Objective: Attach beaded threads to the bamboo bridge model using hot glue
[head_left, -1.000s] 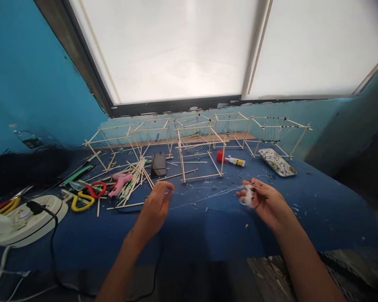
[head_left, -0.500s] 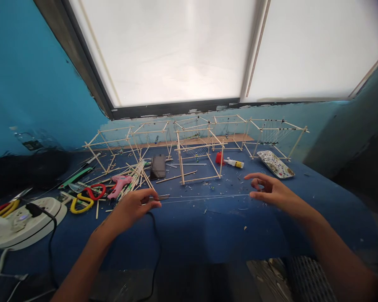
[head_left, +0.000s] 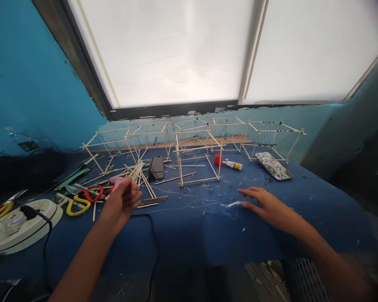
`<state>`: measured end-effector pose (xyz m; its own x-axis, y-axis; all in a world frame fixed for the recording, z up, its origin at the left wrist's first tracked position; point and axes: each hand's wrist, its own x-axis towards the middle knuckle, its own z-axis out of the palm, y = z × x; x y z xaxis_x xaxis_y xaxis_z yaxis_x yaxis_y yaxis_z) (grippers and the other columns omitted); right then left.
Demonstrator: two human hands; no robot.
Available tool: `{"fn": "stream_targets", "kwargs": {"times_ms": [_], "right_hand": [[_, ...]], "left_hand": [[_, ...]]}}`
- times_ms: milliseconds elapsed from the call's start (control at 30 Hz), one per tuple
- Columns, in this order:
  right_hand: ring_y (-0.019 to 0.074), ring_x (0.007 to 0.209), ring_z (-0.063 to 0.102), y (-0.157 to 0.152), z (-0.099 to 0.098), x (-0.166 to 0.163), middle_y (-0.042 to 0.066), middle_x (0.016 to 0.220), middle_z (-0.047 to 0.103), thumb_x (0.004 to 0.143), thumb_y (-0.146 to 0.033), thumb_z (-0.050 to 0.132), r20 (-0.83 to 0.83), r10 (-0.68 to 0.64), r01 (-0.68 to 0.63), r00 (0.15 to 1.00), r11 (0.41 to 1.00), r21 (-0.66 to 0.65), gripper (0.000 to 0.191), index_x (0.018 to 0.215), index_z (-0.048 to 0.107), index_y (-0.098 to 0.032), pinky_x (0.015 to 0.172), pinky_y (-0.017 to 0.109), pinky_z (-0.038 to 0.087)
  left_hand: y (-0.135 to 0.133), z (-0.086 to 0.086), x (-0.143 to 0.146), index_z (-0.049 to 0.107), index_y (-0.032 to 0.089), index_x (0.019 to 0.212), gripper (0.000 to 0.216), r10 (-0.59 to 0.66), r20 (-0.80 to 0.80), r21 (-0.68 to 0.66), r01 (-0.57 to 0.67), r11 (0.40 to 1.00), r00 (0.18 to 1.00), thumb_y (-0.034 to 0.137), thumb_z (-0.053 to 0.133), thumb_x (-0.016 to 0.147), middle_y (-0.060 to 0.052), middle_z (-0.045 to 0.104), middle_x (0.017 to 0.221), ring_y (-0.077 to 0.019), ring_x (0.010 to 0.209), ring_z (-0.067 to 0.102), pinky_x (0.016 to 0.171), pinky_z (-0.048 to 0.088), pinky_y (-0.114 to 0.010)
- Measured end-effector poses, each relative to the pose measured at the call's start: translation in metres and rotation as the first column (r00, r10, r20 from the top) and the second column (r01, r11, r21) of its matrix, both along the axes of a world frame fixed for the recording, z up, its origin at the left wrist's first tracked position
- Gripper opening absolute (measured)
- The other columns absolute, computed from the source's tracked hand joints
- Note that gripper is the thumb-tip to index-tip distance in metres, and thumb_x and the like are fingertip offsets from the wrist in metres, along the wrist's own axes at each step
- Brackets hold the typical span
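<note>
My left hand [head_left: 122,203] is raised over the table's left half with its fingers curled closed. What they pinch, if anything, is hidden. Just to its right lies a metal blade [head_left: 155,200]. Thin clear thread [head_left: 189,206] runs loosely across the blue table from near that hand toward the right. My right hand [head_left: 264,205] hovers low with thumb and fingers apart. Close to its thumb is a small blurred white piece [head_left: 235,204] at the end of the thread. A pink glue gun [head_left: 115,183] is partly behind my left hand.
Several wooden stick frames [head_left: 199,183] strung with thread and beads stand along the back. A phone [head_left: 156,168], loose sticks [head_left: 140,173], scissors [head_left: 78,205] and a power strip [head_left: 44,226] lie left. A glue bottle [head_left: 233,164] and a patterned tray [head_left: 274,166] lie right.
My left hand has moved left and up from the blade, its fingers curling in. The thread, taut between the hands before, is now slack. My right hand's fingers have spread and lowered slightly.
</note>
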<state>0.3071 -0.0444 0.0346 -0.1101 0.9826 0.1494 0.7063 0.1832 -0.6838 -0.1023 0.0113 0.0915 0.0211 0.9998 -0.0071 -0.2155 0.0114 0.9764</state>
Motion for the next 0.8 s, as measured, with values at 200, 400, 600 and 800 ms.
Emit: {"fn": "stream_targets", "kwargs": {"times_ms": [200, 400, 600, 800], "right_hand": [[0.0284, 0.138, 0.047, -0.016, 0.032, -0.099, 0.009, 0.156, 0.045, 0.088, -0.052, 0.069, -0.283, 0.188, -0.169, 0.940, 0.981, 0.089, 0.076, 0.155, 0.038, -0.033, 0.110, 0.052, 0.042], [0.0178, 0.079, 0.069, 0.025, 0.032, -0.146, 0.003, 0.083, 0.070, 0.088, -0.052, 0.069, -0.646, 0.444, -0.554, 0.622, 0.832, 0.038, 0.046, 0.120, 0.066, -0.019, 0.073, 0.033, 0.056], [0.0049, 0.044, 0.024, 0.044, 0.058, -0.057, -0.011, 0.056, 0.033, 0.092, -0.049, 0.065, -0.731, 0.400, -0.650, 0.552, 0.756, -0.078, 0.032, 0.089, 0.065, -0.017, 0.041, 0.019, 0.022], [0.0056, 0.047, 0.027, 0.040, 0.080, 0.004, -0.009, 0.056, 0.038, 0.094, -0.037, 0.066, -0.671, 0.402, -0.627, 0.623, 0.770, -0.120, 0.024, 0.087, 0.068, -0.014, 0.046, 0.022, 0.021]], "left_hand": [[-0.015, 0.028, 0.056, 0.051, 0.018, 0.055, 0.047, -0.121, -0.208, 0.113, 0.146, 0.983, 0.971, 0.053, 0.068, 0.081, 0.007, 0.023, 0.049, -0.0055, 0.042, 0.017, 0.039, 0.016, -0.019], [-0.027, 0.061, 0.071, 0.058, 0.019, 0.057, 0.050, -0.021, -0.610, 0.343, 0.288, 0.894, 0.792, 0.056, 0.052, 0.091, 0.004, 0.034, 0.047, -0.0101, 0.042, 0.029, 0.045, 0.022, -0.025], [-0.014, 0.068, 0.017, 0.061, 0.021, 0.060, 0.044, 0.490, -0.795, 0.584, 0.232, 0.778, 0.358, 0.055, 0.059, 0.088, 0.002, 0.045, 0.048, -0.0129, 0.046, 0.037, 0.051, 0.025, -0.027], [0.008, 0.056, -0.008, 0.062, 0.020, 0.061, 0.049, 0.419, -0.769, 0.509, 0.066, 0.858, 0.482, 0.062, 0.061, 0.086, 0.003, 0.043, 0.047, -0.0125, 0.045, 0.035, 0.048, 0.025, -0.026]]}}
